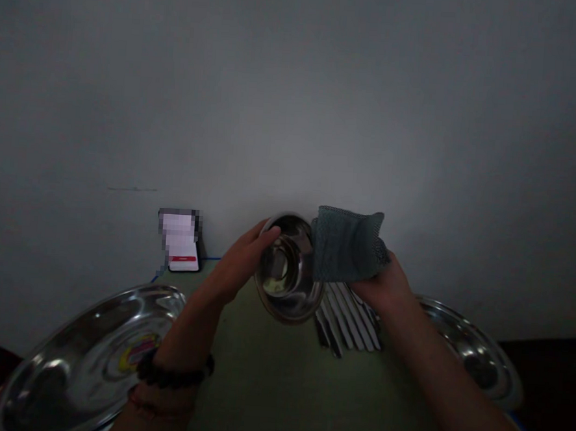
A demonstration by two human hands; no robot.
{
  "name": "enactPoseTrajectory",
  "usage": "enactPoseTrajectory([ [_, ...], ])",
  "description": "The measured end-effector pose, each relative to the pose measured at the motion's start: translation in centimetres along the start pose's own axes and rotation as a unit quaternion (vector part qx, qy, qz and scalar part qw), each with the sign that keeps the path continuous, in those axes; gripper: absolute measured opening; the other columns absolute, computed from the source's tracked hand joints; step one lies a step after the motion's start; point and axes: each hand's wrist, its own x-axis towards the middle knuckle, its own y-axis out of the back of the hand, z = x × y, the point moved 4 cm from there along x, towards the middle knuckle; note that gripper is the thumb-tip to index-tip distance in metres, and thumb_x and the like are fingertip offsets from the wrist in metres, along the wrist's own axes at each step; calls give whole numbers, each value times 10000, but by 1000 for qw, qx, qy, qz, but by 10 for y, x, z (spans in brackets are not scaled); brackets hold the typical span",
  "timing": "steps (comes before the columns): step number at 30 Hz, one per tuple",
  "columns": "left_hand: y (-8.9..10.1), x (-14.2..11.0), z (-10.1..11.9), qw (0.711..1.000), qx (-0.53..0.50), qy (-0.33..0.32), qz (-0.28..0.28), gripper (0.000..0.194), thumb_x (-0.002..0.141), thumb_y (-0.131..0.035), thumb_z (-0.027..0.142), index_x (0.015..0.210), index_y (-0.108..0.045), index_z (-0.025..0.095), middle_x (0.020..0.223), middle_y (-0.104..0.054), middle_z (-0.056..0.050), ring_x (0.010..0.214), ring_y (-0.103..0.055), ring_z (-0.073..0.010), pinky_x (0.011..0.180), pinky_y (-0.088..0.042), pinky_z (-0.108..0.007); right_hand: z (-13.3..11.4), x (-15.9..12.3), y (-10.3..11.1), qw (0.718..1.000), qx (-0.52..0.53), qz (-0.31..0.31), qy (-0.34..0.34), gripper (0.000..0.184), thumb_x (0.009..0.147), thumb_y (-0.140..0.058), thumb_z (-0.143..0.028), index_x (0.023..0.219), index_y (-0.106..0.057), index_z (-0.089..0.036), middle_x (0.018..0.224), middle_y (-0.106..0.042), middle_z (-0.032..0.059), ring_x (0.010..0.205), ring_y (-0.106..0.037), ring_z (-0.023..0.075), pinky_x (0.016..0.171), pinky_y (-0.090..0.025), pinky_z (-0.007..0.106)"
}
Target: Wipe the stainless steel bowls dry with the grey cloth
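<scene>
My left hand (240,264) grips the rim of a small steel bowl (287,274), which is tilted so its inside faces me. My right hand (384,286) holds a grey-green cloth (347,244) bunched against the bowl's right edge. Both hands are raised above a pale green table (268,377). A dark beaded bracelet circles my left wrist.
Several steel knives (347,320) lie side by side on the table under the bowl. A large steel tray (79,359) sits at the left, another steel tray (475,350) at the right. A phone (183,245) leans against the grey wall behind.
</scene>
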Motion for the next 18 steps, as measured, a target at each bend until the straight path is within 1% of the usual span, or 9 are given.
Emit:
enactPoseTrajectory([
  [2,4,0,-1,999,33,7,28,455,882,-488,459,1271,-566,236,1326,-592,-38,1223,-515,-261,1056,-349,-398,-2,-4,-1,1000,15,-22,15,309,869,-392,-271,739,-669,-229,726,-721,29,903,-676,204,906,-498,415],
  [4,9,0,-1,997,49,5,53,455,877,-494,465,1264,-576,241,1333,-588,-33,1248,-494,-265,1075,-319,-398,-5,-9,-2,999,-4,-28,38,371,884,-362,-380,715,-657,-232,756,-727,43,915,-674,222,900,-495,437],
  [7,12,0,-1,998,30,-6,57,458,868,-508,479,1252,-592,243,1328,-594,-36,1251,-490,-279,1076,-313,-395,-9,-14,-7,991,-110,-44,68,425,850,-379,-526,731,-649,-220,800,-727,73,915,-670,252,866,-505,450],
  [9,12,0,-3,999,12,-4,53,478,861,-519,483,1259,-587,226,1319,-600,-56,1252,-488,-291,1069,-320,-407,-9,-14,-10,975,-208,-53,63,332,815,-443,-459,750,-646,-205,775,-722,80,880,-675,254,841,-515,434],
  [11,14,0,-5,998,5,7,55,500,856,-528,485,1273,-576,214,1305,-608,-75,1268,-473,-297,1071,-315,-422,-7,-12,-10,956,-285,-58,44,213,762,-481,-319,758,-650,-189,714,-711,75,841,-680,246,820,-525,411],
  [12,14,0,-5,998,3,11,55,504,854,-531,487,1276,-574,215,1298,-613,-78,1268,-472,-297,1072,-314,-426,-7,-11,-10,948,-310,-58,39,196,732,-481,-263,766,-656,-180,693,-705,74,832,-682,246,812,-530,406],
  [14,14,-1,-6,999,1,13,46,491,857,-529,488,1270,-579,227,1290,-619,-75,1258,-483,-292,1072,-317,-428,-13,-9,-9,942,-328,-27,59,242,706,-456,-211,810,-669,-162,704,-705,83,842,-684,256,805,-537,420],
  [16,13,-1,-6,999,-2,12,35,465,861,-527,491,1243,-601,236,1282,-624,-67,1234,-506,-287,1070,-325,-427,-26,-13,-6,929,-332,56,154,317,739,-416,-210,915,-672,-146,814,-718,103,912,-677,275,828,-535,455],
  [18,11,0,-8,999,-28,19,19,453,861,-530,496,1229,-611,245,1266,-635,-60,1212,-524,-291,1054,-350,-438,-39,-23,-5,893,-337,135,267,378,796,-392,-231,1062,-646,-144,1019,-703,120,1085,-619,287,921,-493,479],
])
